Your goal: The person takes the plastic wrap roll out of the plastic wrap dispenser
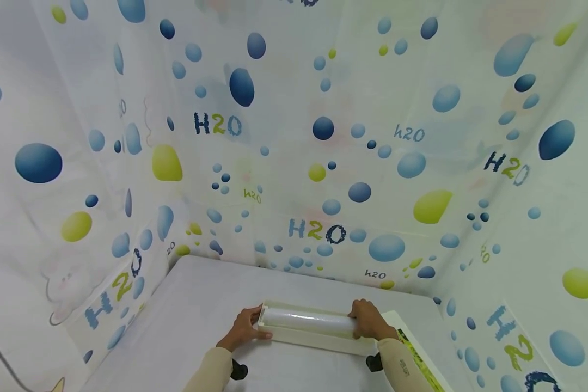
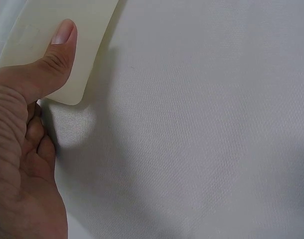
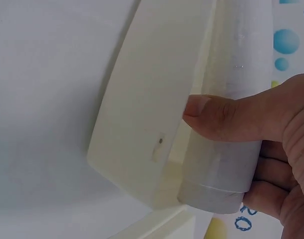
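A roll of clear plastic wrap (image 1: 308, 318) lies lengthwise in a long cream plastic dispenser (image 1: 318, 340) on the white table. My left hand (image 1: 245, 328) grips the dispenser's left end. In the left wrist view, its thumb (image 2: 62, 52) lies on the cream front wall (image 2: 89, 55), with the other fingers below and partly hidden. Around the roll's right end curls my right hand (image 1: 369, 320). The right wrist view shows that thumb across the roll (image 3: 217, 167), its tip at the edge of the dispenser wall (image 3: 147, 84), and the other fingers behind.
Partly under my right forearm lies a long cream piece with a green and yellow printed strip (image 1: 421, 359). The white tabletop (image 1: 196, 305) meets a patterned curtain (image 1: 284, 185) at the back and sides. A dark cable (image 1: 0, 354) hangs at the lower left.
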{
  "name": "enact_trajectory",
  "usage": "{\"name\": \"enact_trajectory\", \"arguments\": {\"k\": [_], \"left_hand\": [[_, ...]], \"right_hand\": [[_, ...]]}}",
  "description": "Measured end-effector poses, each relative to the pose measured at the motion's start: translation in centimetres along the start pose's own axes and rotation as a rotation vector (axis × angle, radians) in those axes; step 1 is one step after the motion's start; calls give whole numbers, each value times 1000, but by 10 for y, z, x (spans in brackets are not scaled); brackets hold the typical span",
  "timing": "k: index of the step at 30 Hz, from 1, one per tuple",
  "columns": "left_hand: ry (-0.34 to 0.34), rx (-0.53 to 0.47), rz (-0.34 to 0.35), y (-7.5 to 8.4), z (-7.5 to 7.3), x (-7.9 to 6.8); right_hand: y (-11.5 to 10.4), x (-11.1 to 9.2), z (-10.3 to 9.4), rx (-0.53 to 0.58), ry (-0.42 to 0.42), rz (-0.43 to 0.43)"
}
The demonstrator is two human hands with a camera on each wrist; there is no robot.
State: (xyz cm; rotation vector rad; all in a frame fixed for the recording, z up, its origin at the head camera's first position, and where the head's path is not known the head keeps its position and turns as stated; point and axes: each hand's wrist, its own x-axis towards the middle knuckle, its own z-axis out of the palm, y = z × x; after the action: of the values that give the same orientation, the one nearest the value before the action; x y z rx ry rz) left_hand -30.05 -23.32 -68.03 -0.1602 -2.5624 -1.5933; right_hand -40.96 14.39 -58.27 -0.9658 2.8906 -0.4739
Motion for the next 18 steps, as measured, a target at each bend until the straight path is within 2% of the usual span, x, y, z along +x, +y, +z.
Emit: {"name": "enact_trajectory", "arguments": {"k": [4, 6, 9, 14, 18], "left_hand": [[-6, 5, -14, -5, 1, 1], [-6, -29, -19, -5, 1, 2], [-2, -37, 3, -4, 0, 1], [11, -17, 2, -4, 0, -1], [4, -38, -27, -1, 1, 0]], "right_hand": [[2, 0, -4, 8, 20, -21], [2, 0, -7, 1, 32, -34], [4, 0, -10, -15, 52, -51], [5, 0, -14, -6, 65, -30], [4, 0, -20, 1, 80, -23]]}}
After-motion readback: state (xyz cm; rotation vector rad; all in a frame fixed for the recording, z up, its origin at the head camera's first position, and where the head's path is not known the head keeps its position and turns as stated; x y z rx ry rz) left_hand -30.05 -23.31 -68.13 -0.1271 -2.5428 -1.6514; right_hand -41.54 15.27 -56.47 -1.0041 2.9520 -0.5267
